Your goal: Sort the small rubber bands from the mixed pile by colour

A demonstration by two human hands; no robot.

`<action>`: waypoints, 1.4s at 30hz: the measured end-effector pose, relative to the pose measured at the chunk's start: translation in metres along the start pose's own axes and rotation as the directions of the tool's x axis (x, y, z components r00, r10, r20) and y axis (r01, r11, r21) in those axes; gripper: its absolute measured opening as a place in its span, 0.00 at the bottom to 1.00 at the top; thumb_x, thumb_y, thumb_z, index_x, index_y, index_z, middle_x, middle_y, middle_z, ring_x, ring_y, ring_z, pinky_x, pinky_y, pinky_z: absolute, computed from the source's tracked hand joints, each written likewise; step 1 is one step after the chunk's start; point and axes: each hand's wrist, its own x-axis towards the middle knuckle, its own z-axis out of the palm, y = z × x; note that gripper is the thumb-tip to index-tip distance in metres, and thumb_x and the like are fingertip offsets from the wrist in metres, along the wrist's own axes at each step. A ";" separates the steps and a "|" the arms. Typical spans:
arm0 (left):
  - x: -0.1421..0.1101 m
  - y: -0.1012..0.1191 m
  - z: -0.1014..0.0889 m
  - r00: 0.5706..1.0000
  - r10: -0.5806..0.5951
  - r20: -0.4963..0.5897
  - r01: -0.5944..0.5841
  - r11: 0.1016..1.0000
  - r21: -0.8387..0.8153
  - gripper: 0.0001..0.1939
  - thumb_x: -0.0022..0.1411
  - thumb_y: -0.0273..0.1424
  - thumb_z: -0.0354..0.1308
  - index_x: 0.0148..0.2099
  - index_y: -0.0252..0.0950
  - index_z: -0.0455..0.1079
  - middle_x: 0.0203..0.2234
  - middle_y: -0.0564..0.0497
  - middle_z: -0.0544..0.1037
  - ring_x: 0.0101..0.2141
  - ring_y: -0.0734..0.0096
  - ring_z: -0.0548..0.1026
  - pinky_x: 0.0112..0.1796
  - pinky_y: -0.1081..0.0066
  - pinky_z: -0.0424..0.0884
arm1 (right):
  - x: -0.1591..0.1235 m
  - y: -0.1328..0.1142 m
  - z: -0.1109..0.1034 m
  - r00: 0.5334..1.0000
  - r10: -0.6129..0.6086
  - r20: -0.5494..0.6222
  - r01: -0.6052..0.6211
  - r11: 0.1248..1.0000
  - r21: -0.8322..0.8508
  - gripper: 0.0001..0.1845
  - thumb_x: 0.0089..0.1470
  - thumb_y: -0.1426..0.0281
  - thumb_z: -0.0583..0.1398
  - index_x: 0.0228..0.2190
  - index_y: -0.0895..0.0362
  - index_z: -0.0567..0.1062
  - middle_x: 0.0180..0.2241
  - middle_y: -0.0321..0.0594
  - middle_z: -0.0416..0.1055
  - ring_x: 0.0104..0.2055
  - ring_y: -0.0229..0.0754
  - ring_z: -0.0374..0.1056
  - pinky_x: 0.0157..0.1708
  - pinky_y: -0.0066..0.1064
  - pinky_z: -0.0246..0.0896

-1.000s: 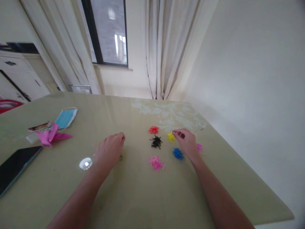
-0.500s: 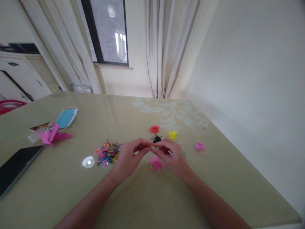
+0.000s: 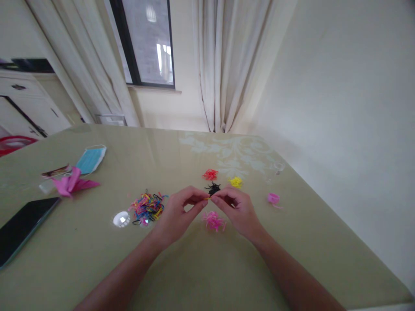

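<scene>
Fingertips nearly meeting, my left hand (image 3: 177,214) and my right hand (image 3: 237,211) pinch a tiny yellow rubber band (image 3: 208,198) between them, above the table. Just beyond the fingers lies a pile of black rubber bands (image 3: 213,188). Behind it is a red pile (image 3: 210,174), with a yellow pile (image 3: 235,182) to its right. A pink pile (image 3: 214,220) sits nearer me, below the fingertips. Left of my left hand is a heap of mixed-colour rubber bands (image 3: 148,207). The blue pile is hidden by my right hand.
A clear, shiny round piece (image 3: 121,219) lies beside the mixed heap. Further left are a dark phone (image 3: 26,229), a pink folded-paper shape (image 3: 74,182) and a blue face mask (image 3: 91,160). At right lies a pink coil (image 3: 273,198) on the table (image 3: 207,276).
My right hand has left the yellow pile and come inward; my left hand has moved right, uncovering the mixed heap. Both now meet at the yellow rubber band.
</scene>
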 end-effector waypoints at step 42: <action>0.000 0.007 -0.004 0.999 0.031 0.029 -0.038 0.949 0.312 0.13 0.76 0.37 0.51 0.44 0.39 0.75 0.35 0.50 0.80 0.37 0.67 0.77 0.40 0.70 0.71 | -0.003 -0.009 -0.007 0.997 -0.068 0.029 0.068 0.998 0.013 0.11 0.62 0.61 0.67 0.31 0.54 0.84 0.27 0.38 0.72 0.28 0.39 0.65 0.27 0.31 0.58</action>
